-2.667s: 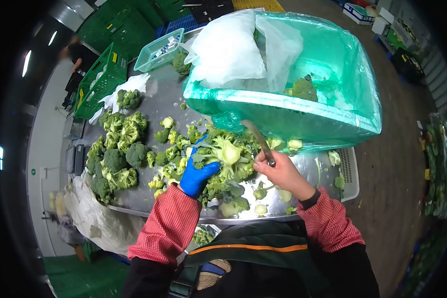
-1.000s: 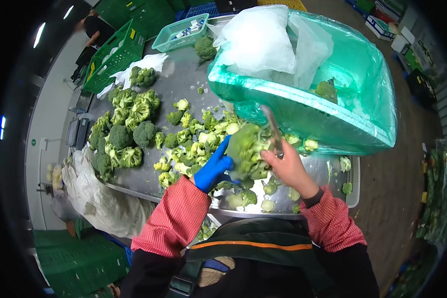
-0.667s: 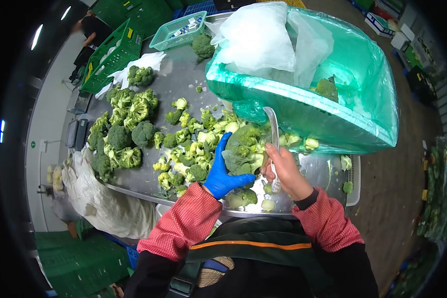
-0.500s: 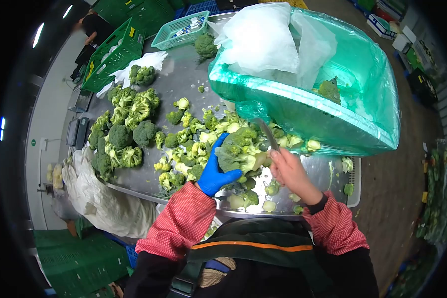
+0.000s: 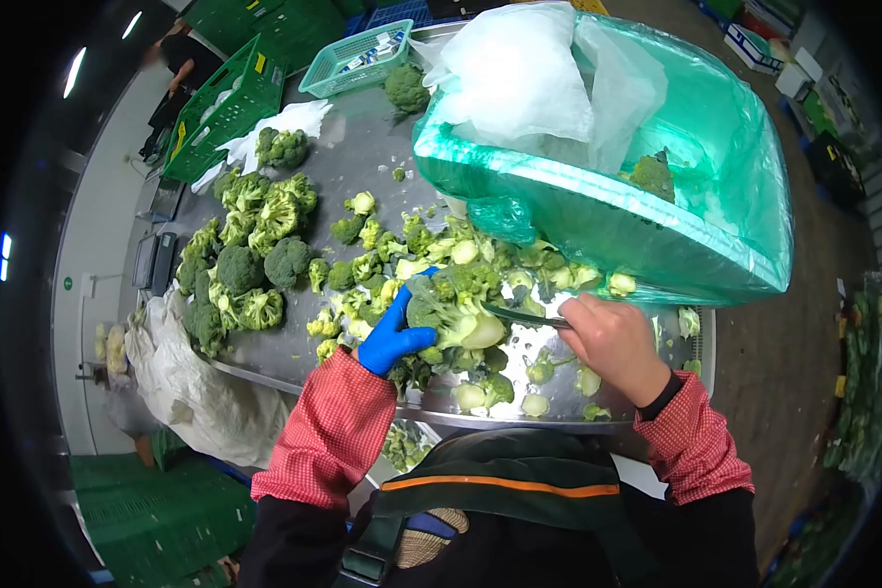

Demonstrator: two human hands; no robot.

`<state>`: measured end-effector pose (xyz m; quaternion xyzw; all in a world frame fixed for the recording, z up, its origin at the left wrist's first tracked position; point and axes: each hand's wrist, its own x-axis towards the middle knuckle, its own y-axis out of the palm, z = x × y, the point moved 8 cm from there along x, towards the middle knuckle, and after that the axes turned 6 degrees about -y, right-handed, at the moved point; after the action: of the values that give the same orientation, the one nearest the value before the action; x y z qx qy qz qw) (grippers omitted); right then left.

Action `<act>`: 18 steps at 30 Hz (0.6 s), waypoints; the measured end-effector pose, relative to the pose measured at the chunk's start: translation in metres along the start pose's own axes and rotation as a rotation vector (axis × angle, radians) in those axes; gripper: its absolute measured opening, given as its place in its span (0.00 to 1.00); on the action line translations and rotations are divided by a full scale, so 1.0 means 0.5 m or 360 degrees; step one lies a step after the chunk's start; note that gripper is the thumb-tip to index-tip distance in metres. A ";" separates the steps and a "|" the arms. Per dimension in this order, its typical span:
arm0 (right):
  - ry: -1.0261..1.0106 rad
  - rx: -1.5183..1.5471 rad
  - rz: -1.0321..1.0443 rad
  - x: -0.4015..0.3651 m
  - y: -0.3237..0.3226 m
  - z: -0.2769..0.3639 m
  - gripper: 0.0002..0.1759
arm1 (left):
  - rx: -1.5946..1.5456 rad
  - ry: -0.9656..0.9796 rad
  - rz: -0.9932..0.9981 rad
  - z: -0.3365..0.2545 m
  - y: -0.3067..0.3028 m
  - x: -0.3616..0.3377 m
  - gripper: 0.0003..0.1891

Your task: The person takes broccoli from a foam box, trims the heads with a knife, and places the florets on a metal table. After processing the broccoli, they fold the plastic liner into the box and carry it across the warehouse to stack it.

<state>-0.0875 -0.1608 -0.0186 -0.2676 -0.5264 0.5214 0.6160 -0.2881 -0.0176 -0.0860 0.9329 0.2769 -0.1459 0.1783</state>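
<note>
The fingers of the blue-gloved left hand (image 5: 394, 341) are partly hidden behind the pale-stemmed green broccoli head (image 5: 461, 318). The bare right hand (image 5: 614, 340) conceals most of the handle of the narrow metal knife (image 5: 531, 318). Small blue-and-white items (image 5: 374, 53) at the far edge: too small to identify. Background person (image 5: 181, 57): head blurred.

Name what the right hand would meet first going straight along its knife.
Probably the broccoli in the left hand; the knife points at it and looks close, though depth is unclear.
</note>
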 end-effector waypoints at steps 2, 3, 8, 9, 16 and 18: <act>0.0044 0.0012 0.0010 -0.005 0.007 -0.002 0.13 | -0.0090 -0.0037 -0.0046 0.010 -0.005 -0.010 0.50; 0.0079 0.0032 0.0011 -0.009 0.013 -0.004 0.13 | -0.0179 -0.0085 -0.0046 0.020 -0.012 -0.016 0.50; -0.0032 -0.0095 -0.0108 0.003 0.014 0.011 0.11 | -0.0302 -0.0281 -0.0005 0.037 -0.006 -0.037 0.50; -0.0054 -0.0123 -0.0130 0.005 0.017 0.010 0.10 | -0.0335 -0.0273 0.0021 0.046 -0.008 -0.036 0.48; 0.0144 -0.0239 -0.0157 -0.024 0.095 -0.087 0.07 | -0.0594 -0.0231 0.0358 0.115 -0.001 -0.022 0.49; 0.0298 -0.0013 -0.0213 -0.037 0.081 -0.110 0.06 | -0.0564 -0.0198 0.0362 0.100 -0.003 -0.008 0.49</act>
<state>-0.0495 -0.1531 -0.0775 -0.2818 -0.4853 0.4496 0.6949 -0.3010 -0.0391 -0.1297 0.9014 0.1795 -0.1311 0.3715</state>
